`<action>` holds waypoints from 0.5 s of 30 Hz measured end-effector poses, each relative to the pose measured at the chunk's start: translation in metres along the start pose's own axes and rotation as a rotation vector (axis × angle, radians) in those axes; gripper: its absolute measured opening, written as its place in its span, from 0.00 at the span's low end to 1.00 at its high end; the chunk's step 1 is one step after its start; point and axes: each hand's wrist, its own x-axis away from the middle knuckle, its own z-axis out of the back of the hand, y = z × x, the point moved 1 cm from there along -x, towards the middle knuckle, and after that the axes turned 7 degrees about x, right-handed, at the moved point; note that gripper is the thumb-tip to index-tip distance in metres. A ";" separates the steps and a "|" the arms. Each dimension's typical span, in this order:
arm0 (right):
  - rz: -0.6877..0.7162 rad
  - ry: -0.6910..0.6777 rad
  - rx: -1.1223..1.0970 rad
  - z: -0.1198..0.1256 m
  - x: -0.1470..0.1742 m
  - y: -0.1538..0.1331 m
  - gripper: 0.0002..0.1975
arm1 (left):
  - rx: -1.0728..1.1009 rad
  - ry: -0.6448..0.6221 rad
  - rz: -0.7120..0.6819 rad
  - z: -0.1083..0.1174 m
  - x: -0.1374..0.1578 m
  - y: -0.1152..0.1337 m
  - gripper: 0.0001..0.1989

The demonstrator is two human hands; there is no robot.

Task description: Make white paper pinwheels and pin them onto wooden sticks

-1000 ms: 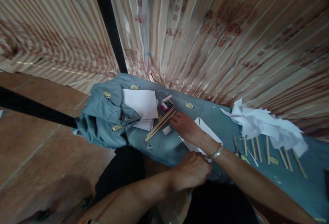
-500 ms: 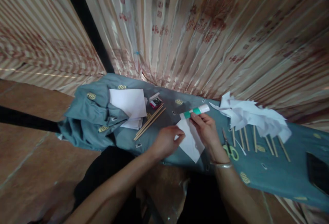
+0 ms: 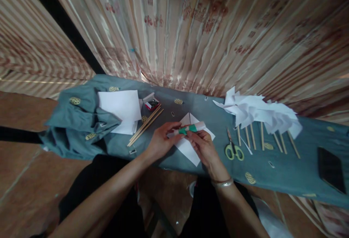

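Your left hand (image 3: pixel 163 139) has joined your right hand (image 3: pixel 204 145), both pinching the glue stick (image 3: pixel 191 127) over the paper's (image 3: pixel 188 151) eleven o'clock; likely light, stiff, slick: grip mid-barrel.

On the cloth-covered table (image 3: pixel 289 172) we see stacked paper (image 3: pixel 120 107) and sticks (image 3: pixel 146 127) centre-left, a white sheet (image 3: pixel 191 153) mid-frame, scissors (image 3: pixel 231 143), pinwheels (image 3: pixel 263 111) and a phone (image 3: pixel 331 170) at right.

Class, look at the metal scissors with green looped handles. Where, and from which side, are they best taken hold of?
Grip the green looped handles of the metal scissors, probably best from the person's side with the nearer right hand. They lie flat, loops toward the person and metal blades pointing away, so that approach should stay clear of the cutting end.
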 end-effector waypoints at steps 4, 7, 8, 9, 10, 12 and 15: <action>-0.002 -0.115 0.197 0.003 0.003 -0.003 0.14 | 0.129 0.012 0.015 -0.004 -0.008 0.004 0.22; 0.036 -0.201 0.271 0.002 0.005 -0.004 0.15 | 0.285 -0.060 0.093 -0.009 -0.010 0.007 0.26; 0.049 -0.232 0.291 0.001 0.006 -0.003 0.16 | 0.312 -0.076 0.118 -0.009 -0.010 0.008 0.26; 0.056 -0.261 0.317 0.001 0.007 -0.003 0.15 | 0.329 -0.082 0.141 -0.010 -0.010 0.008 0.27; 0.060 -0.274 0.345 0.001 0.007 -0.002 0.14 | 0.343 -0.073 0.159 -0.010 -0.010 0.009 0.26; 0.063 -0.256 0.394 0.004 0.007 -0.002 0.12 | 0.384 -0.023 0.175 -0.008 -0.010 0.009 0.24; 0.059 -0.149 0.384 0.014 0.002 -0.003 0.14 | 0.475 0.045 0.164 -0.002 -0.011 0.008 0.22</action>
